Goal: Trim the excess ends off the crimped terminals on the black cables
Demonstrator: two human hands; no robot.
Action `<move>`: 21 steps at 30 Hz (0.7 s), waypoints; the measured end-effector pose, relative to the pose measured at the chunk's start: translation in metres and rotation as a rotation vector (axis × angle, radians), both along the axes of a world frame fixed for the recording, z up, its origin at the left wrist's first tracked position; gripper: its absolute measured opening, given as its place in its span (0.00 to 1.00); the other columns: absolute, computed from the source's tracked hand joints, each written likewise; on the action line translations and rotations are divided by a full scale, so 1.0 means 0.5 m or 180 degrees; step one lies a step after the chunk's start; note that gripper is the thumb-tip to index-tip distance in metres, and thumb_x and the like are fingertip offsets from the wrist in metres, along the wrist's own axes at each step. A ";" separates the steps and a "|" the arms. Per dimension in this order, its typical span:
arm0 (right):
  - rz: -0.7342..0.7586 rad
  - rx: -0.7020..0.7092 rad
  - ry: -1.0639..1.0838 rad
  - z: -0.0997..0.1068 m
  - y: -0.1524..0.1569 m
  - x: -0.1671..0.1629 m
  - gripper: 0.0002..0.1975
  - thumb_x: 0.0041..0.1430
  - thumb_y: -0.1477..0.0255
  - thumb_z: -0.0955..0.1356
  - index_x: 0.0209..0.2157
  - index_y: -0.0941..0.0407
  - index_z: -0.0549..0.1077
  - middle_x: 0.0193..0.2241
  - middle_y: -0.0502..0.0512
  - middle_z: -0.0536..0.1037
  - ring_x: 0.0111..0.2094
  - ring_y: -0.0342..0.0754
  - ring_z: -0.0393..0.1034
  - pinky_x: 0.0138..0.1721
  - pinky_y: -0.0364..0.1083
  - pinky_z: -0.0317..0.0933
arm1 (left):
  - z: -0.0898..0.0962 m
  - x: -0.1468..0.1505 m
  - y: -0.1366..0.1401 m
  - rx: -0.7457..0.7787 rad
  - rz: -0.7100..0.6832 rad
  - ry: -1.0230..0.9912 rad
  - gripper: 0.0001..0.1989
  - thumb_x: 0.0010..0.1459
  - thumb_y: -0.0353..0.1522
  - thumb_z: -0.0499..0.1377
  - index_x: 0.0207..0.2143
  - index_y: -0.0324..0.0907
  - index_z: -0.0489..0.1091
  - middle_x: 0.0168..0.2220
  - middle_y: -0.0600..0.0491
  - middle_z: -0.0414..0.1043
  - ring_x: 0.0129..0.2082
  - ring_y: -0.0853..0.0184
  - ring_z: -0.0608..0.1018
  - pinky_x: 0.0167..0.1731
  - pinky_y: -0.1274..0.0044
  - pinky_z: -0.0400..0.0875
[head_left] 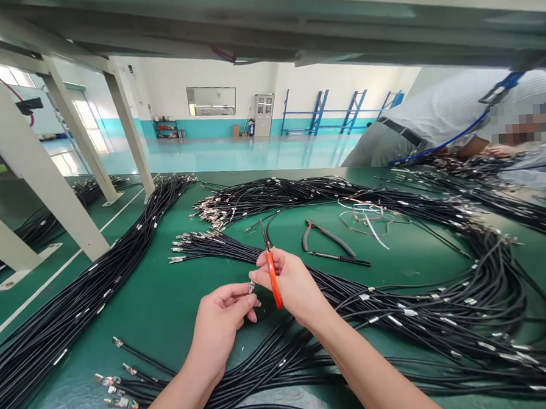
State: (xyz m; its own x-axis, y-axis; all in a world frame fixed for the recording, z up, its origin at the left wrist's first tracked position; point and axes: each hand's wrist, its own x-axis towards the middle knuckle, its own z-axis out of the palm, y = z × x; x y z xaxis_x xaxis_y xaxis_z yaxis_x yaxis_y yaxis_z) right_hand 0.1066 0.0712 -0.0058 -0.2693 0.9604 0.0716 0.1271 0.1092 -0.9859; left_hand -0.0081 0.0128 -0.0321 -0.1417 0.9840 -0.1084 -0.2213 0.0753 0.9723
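Observation:
Between the thumb and forefinger of my left hand point(226, 320) is a small metal cable connector point(252, 287). My right hand point(293, 283) holds red-handled scissors point(271, 272), their blades pointing away from me, and its fingertips touch the upper end of the same connector. Any cable leading from the connector is hidden by my fingers. Just beyond my hands lies a bundle of black cables point(229, 246) with metal ends at its left. Another cable bundle point(263, 367) passes beneath my forearms, its metal connectors point(121, 403) showing at the lower left.
Grey-handled pliers point(327, 238) and a thin black tool point(340, 259) lie beyond my right hand. Loose thin wires point(369, 214) are behind them. A long cable bundle point(124, 261) runs along the left, beside white frame legs point(129, 132). A co-worker point(415, 124) leans over the bench at right.

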 end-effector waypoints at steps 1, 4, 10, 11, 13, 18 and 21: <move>-0.0014 -0.0016 -0.0010 0.000 0.000 0.000 0.09 0.40 0.73 0.68 0.25 0.57 0.63 0.16 0.42 0.61 0.18 0.38 0.52 0.21 0.40 0.49 | 0.000 0.001 0.000 0.0010 0.0039 0.0074 0.11 0.43 0.33 0.62 0.30 0.35 0.71 0.18 0.53 0.70 0.17 0.76 0.64 0.16 0.84 0.52; -0.0060 -0.0113 0.0003 0.004 -0.004 -0.002 0.09 0.40 0.74 0.68 0.25 0.57 0.63 0.16 0.41 0.60 0.18 0.37 0.52 0.20 0.39 0.49 | 0.002 0.002 -0.002 0.0020 0.0122 0.0359 0.10 0.43 0.34 0.62 0.27 0.35 0.71 0.15 0.53 0.69 0.15 0.77 0.61 0.16 0.83 0.53; -0.0091 -0.0172 0.0023 0.011 -0.010 -0.006 0.09 0.38 0.75 0.68 0.24 0.57 0.63 0.15 0.41 0.60 0.17 0.37 0.51 0.19 0.38 0.47 | 0.003 0.009 -0.008 0.0015 0.0309 0.0744 0.10 0.44 0.34 0.61 0.28 0.35 0.71 0.17 0.52 0.71 0.13 0.76 0.64 0.14 0.83 0.56; -0.0085 -0.0161 0.0031 0.011 -0.010 -0.006 0.09 0.38 0.74 0.68 0.24 0.57 0.63 0.15 0.41 0.60 0.17 0.37 0.51 0.19 0.38 0.47 | 0.004 0.011 -0.008 0.0059 0.0367 0.0741 0.12 0.44 0.34 0.60 0.31 0.35 0.71 0.17 0.53 0.71 0.13 0.76 0.65 0.14 0.83 0.57; -0.0090 -0.0114 0.0030 0.009 -0.009 -0.005 0.09 0.38 0.74 0.68 0.24 0.57 0.63 0.15 0.41 0.60 0.17 0.37 0.51 0.19 0.39 0.48 | 0.006 0.015 -0.010 0.0158 0.0474 0.0756 0.14 0.43 0.33 0.60 0.34 0.35 0.72 0.17 0.54 0.71 0.13 0.75 0.66 0.14 0.83 0.57; -0.0061 -0.0128 0.0127 0.007 -0.010 -0.005 0.08 0.38 0.76 0.67 0.23 0.57 0.62 0.14 0.40 0.59 0.16 0.36 0.49 0.17 0.38 0.47 | 0.010 0.015 -0.010 0.0073 0.0573 0.0905 0.11 0.42 0.33 0.60 0.29 0.35 0.73 0.17 0.52 0.72 0.13 0.74 0.67 0.14 0.83 0.60; -0.0030 -0.0175 0.0224 0.007 -0.013 -0.007 0.07 0.38 0.77 0.65 0.23 0.57 0.62 0.14 0.40 0.58 0.15 0.36 0.48 0.16 0.38 0.45 | 0.010 0.012 -0.010 0.0033 0.0553 0.0940 0.09 0.42 0.33 0.61 0.26 0.35 0.73 0.17 0.52 0.72 0.13 0.75 0.66 0.14 0.82 0.61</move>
